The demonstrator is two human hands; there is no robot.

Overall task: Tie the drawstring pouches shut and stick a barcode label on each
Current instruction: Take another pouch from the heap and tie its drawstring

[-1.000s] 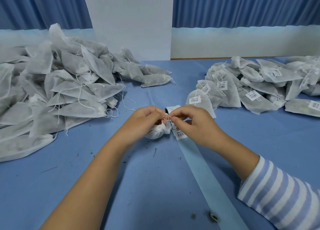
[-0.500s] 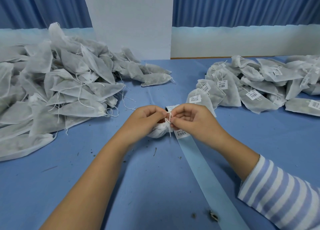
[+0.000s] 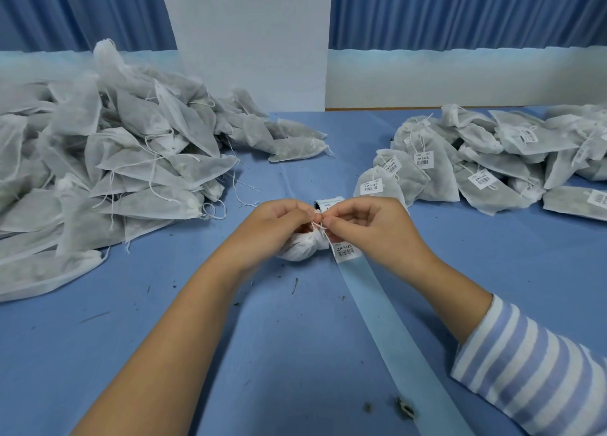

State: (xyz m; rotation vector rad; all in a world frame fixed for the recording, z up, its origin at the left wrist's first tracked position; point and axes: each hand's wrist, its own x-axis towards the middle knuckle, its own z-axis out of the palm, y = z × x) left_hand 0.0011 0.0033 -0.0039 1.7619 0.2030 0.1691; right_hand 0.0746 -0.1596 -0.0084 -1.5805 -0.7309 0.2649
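Note:
A small white drawstring pouch [image 3: 300, 246] lies on the blue table at the centre, its gathered neck pointing up between my hands. My left hand [image 3: 275, 223] pinches one end of the white drawstring [image 3: 320, 228] at the neck. My right hand [image 3: 368, 228] pinches the other end, fingertips almost touching the left ones. A barcode label [image 3: 345, 251] sits on a pale blue backing strip [image 3: 387, 330] just right of the pouch, partly under my right hand. The label roll [image 3: 328, 203] peeks out behind my fingers.
A big heap of unlabelled pouches [image 3: 108, 169] fills the left side. Labelled pouches [image 3: 466, 163] are piled at the right. The backing strip runs toward the near edge. Small bits of debris [image 3: 405, 409] dot the blue tablecloth [image 3: 262, 353]. A white wall panel stands behind.
Both hands stay at the pouch's neck, working the string; the fingertips have drawn closer together and the string loop has tightened. The pouch has hardly shifted.

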